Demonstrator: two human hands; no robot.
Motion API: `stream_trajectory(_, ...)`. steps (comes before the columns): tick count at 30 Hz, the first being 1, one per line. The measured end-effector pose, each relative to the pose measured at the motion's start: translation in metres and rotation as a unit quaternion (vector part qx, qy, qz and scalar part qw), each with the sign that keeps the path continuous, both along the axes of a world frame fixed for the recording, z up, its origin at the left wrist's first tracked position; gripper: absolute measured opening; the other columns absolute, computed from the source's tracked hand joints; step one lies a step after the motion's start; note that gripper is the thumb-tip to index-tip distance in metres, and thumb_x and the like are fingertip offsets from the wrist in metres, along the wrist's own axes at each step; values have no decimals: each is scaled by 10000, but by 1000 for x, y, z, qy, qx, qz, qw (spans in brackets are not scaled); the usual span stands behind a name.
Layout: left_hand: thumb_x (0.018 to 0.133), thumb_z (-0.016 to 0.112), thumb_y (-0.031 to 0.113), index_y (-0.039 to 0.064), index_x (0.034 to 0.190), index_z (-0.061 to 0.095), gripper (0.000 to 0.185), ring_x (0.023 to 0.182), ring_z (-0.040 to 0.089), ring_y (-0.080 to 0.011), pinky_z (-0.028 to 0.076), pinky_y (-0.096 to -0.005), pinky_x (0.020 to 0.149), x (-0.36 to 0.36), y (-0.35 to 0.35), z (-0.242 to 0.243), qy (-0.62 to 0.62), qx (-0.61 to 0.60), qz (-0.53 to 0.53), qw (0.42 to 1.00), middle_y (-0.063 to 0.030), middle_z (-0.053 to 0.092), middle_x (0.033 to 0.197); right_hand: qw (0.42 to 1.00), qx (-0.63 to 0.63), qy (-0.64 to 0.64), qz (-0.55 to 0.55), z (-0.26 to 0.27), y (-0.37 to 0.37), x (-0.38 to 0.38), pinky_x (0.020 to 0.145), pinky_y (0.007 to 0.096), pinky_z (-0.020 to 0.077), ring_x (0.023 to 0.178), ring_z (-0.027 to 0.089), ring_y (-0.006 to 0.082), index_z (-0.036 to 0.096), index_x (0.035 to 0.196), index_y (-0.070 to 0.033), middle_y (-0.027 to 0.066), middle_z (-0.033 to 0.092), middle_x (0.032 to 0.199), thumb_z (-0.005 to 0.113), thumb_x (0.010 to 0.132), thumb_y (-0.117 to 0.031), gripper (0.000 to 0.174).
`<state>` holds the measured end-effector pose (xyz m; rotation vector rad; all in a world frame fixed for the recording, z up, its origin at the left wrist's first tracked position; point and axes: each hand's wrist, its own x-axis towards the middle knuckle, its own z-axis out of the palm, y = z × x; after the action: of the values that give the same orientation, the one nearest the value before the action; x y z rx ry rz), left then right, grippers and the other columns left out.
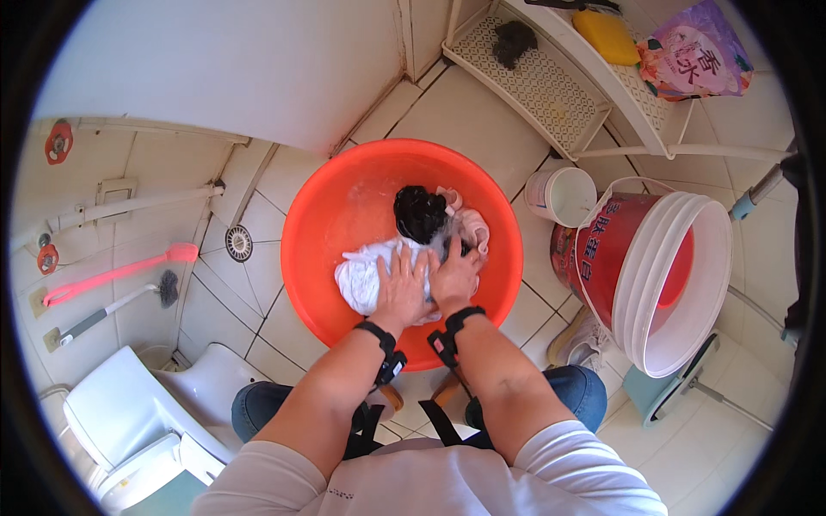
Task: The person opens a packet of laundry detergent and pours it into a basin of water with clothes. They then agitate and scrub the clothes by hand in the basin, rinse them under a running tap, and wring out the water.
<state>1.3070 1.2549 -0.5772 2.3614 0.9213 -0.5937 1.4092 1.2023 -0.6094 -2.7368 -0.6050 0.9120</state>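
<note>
A wide orange-red plastic basin (316,213) on the tiled floor holds wet cloth and some water. My left hand (401,287) lies palm down, fingers apart, on a white cloth (360,277) in the basin. Beside it, my right hand (453,276) rests on the wet pile, its fingers bent over dark cloth; whether they grip it is hidden. A wet black cloth (419,213) is bunched just beyond both hands. Pale pink cloth (474,227) lies along the pile's right side. Blurred, splashing water shows near my right fingertips. Black straps with small devices circle both wrists.
A small white bucket (564,197) and a large red-and-white bucket (597,251) stand to the right. Beyond is a white plastic rack (529,90). A floor drain (239,243) and a toilet (135,406) are at left; brushes, including a pink one (122,274), hang there.
</note>
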Motion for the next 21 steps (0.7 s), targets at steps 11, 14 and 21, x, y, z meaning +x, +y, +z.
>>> stream_trajectory(11, 864, 685, 599, 35, 1456, 420, 859, 1245, 523, -228, 453, -372, 1005, -5, 144, -47, -148, -244, 387, 877, -139, 488, 1431, 937, 85, 9, 338, 35, 40, 63, 916, 474, 502, 1130, 601, 351, 641, 1139, -150, 145, 636, 1139, 722, 813, -302, 369)
stream_trajectory(14, 866, 721, 538, 40, 1492, 365, 875, 1287, 493, -221, 452, -350, 1011, -6, 132, -38, -155, -330, 415, 834, -153, 489, 1443, 908, 240, -17, 342, 73, 16, 34, 781, 471, 526, 1018, 590, 319, 647, 996, -148, 96, 584, 1005, 767, 715, -192, 309)
stream_trajectory(21, 648, 797, 195, 23, 1239, 562, 658, 1140, 587, -389, 454, -449, 999, -19, 16, 41, -197, -48, 251, 947, -206, 613, 1206, 957, 277, 36, -77, 79, -35, -3, 1128, 487, 313, 1357, 379, 422, 451, 1416, -92, 239, 400, 1449, 687, 852, -284, 640)
